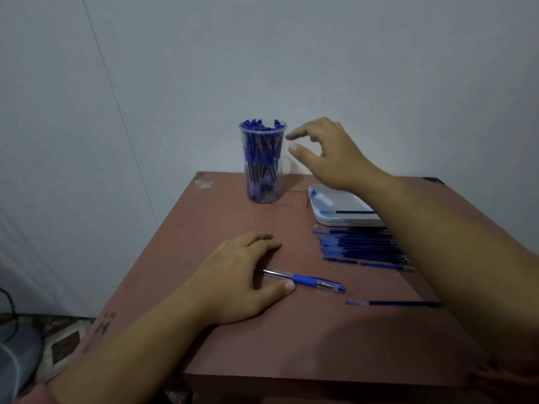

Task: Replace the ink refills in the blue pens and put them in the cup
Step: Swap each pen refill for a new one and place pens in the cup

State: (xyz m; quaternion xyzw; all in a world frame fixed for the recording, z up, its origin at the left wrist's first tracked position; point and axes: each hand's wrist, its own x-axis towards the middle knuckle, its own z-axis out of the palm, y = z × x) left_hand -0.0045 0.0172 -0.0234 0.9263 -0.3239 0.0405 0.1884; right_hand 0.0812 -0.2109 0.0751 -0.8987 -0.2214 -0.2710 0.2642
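While the left hand (242, 275) lies palm down on the brown table (262, 345), its loosely bent fingers rest over one end of a blue pen (306, 279) without clearly gripping it. At the table's far edge a clear cup (262, 170) stands upright, packed with blue pens, caps up. Just right of its rim the right hand (326, 153) hangs in the air, thumb and forefinger spread, holding nothing. Beneath its wrist a shallow white tray (329, 217) holds one dark refill. Just in front lies a row of refills (361, 247), and a single refill (393, 303) lies apart, nearer.
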